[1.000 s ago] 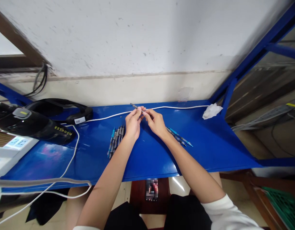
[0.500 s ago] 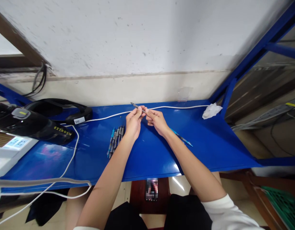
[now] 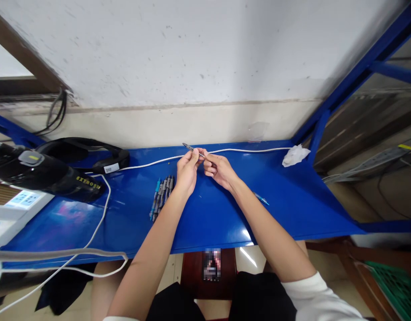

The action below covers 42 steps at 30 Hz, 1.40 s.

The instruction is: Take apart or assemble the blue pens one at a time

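Grey pen (image 3: pixel 188 146), single, aslant at the far middle of the blue table (image 3: pixel 205 218); thicker dark end clear of the fingers toward the far left, slim pale part toward the near right. To the left, near the left forearm: row of pens (image 3: pixel 161 196), at least five visible, one blue and four grey, side by side, partly covered by the arm. To the right: one blue pen (image 3: pixel 261 199), mostly behind the right forearm. Left hand (image 3: pixel 187 174): thumb and fingers pinched together around the body of the grey pen. Right hand (image 3: pixel 220 170): thumb and forefinger pinched on the slim part, just beside the left fingertips; remaining fingers curled. Exact contact hidden by the fingers. Along the far side of the glossy surface, behind the hands: one white cable (image 3: pixel 152 164), running right to one crumpled white wad (image 3: pixel 295 155). At left: one black bottle (image 3: pixel 65 178) with yellow lettering, and just beyond, one black headset-like object (image 3: pixel 81 145) with a white label. Beyond the table: pale, speckled wall (image 3: pixel 178 58). At right: blue metal frame (image 3: pixel 346 71). Below the near edge: dark red stool (image 3: pixel 192 276); at near right, green basket (image 3: pixel 396 285).
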Each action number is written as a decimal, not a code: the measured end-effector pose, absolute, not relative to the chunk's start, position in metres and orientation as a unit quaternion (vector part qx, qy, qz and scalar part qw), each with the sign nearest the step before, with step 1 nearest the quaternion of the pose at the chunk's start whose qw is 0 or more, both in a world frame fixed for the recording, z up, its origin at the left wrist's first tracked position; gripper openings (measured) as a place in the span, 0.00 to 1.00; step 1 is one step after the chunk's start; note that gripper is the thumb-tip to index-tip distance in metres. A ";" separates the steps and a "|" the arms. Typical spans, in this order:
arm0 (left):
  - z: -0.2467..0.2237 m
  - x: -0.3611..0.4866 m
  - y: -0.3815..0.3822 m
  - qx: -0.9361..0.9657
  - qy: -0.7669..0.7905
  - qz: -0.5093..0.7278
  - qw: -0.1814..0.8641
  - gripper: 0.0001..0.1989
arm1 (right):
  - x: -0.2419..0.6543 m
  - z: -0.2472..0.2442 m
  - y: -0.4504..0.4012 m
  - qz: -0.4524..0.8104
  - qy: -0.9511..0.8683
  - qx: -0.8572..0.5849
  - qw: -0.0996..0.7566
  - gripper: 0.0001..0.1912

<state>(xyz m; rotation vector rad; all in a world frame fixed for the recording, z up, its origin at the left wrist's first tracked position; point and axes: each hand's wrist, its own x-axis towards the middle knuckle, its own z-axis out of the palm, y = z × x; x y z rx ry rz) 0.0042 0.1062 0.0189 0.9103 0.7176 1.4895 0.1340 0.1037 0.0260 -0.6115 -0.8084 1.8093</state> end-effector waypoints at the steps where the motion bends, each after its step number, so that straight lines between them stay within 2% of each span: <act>1: 0.018 0.005 0.106 0.392 0.312 0.637 0.585 0.15 | 0.134 0.026 0.104 0.749 -0.324 -0.252 0.521 0.17; 8: 0.022 0.008 0.101 0.385 0.355 0.633 0.570 0.18 | 0.144 0.023 0.115 0.677 -0.212 -0.280 0.647 0.15; 12: 0.029 0.003 0.103 0.327 0.364 0.663 0.567 0.26 | 0.151 0.021 0.121 0.668 -0.143 -0.258 0.683 0.14; 15: 0.031 -0.004 0.105 0.279 0.360 0.663 0.594 0.26 | 0.155 0.022 0.123 0.661 -0.139 -0.226 0.701 0.18; 20: 0.030 -0.010 0.106 0.248 0.341 0.646 0.637 0.24 | 0.165 0.024 0.120 0.673 -0.176 -0.197 0.691 0.28; 23: 0.031 -0.010 0.105 0.254 0.337 0.642 0.641 0.24 | 0.171 0.023 0.116 0.677 -0.190 -0.194 0.684 0.31; 34: 0.031 -0.008 0.104 0.250 0.324 0.642 0.648 0.23 | 0.175 0.022 0.112 0.680 -0.148 -0.193 0.692 0.26; 42: 0.033 -0.007 0.102 0.256 0.323 0.641 0.648 0.22 | 0.175 0.026 0.110 0.663 -0.172 -0.230 0.692 0.28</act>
